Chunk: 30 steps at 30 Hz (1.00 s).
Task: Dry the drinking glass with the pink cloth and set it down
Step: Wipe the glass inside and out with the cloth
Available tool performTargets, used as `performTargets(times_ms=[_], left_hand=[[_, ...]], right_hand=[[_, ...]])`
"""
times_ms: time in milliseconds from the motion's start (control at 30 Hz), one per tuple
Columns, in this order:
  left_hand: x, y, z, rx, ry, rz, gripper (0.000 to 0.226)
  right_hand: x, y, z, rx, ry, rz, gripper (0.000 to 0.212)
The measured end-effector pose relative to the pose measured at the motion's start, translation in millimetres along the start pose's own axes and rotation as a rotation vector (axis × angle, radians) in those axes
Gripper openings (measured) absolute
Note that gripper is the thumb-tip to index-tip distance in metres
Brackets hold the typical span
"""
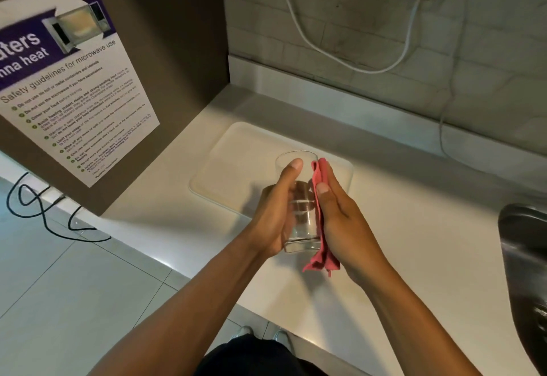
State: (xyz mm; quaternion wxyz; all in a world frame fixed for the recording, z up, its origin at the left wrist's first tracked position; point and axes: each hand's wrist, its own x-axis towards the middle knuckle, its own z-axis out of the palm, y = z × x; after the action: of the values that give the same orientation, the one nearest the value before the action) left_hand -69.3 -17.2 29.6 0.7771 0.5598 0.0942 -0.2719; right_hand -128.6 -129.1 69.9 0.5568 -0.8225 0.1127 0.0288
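The glass (299, 207) is held upright in the air above the near edge of the tray (225, 162), clear of the counter (414, 242). The left hand (275, 215) is closed around the glass's left side, thumb lying up along the wall toward the rim. The right hand (340, 221) is laid nearly flat against the glass's right side, pressing the pink cloth (318, 245) between palm and glass; a corner of the cloth hangs below the base and another shows above the fingers near the rim.

Step in hand, as judged: drying the outer wall. The cloth touches the right side only; whether the inside has been wiped cannot be told.

The next move calls for turning the glass within the left hand's grip, or sliding the cloth around it, so that the remaining wall is covered. Setting down comes after; the tray lies just beyond the glass, and the sink (527, 257) lies well to the right of it.
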Motion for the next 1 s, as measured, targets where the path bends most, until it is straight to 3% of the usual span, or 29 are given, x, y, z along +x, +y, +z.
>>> performTargets(times_ms=[200,367,500,633,700,767,900,933,1000], left_hand=[[2.5,15.9,-0.8,-0.143,0.054,-0.129,0.085],[9.6,11.2,-5.5,-0.300,-0.023,-0.239,0.082],[9.8,3.1,-7.0,-0.515,-0.049,-0.306,0.072],[11.1,-0.6,-7.7,-0.637,-0.037,-0.309,0.071],[9.2,-6.2,-5.5,-0.642,-0.019,-0.344,0.060],[8.9,-9.6,-2.6,-0.627,0.008,-0.350,0.052],[13.5,-6.6,1.4,-0.681,0.037,-0.350,0.068],[12.1,-5.1,2.1,-0.697,0.029,-0.367,0.071],[9.1,-6.3,1.6,-0.698,0.003,-0.387,0.073]], right_hand=[[-18.9,-8.4,10.3,-0.035,0.045,-0.081,0.057],[-35.5,-3.9,21.6,-0.227,0.039,-0.212,0.058],[-35.7,12.2,8.2,-0.235,-0.035,-0.381,0.063],[-17.1,22.3,-10.6,-0.548,-0.085,-0.695,0.054],[-4.2,20.3,-16.1,-0.678,-0.068,-0.821,0.052],[4.5,16.7,-17.5,-0.705,-0.032,-0.807,0.054],[5.4,20.8,-2.5,-0.421,0.040,-0.441,0.065],[3.1,23.5,3.3,-0.374,0.055,-0.410,0.065],[-0.8,25.4,11.1,-0.495,0.130,-0.538,0.060]])
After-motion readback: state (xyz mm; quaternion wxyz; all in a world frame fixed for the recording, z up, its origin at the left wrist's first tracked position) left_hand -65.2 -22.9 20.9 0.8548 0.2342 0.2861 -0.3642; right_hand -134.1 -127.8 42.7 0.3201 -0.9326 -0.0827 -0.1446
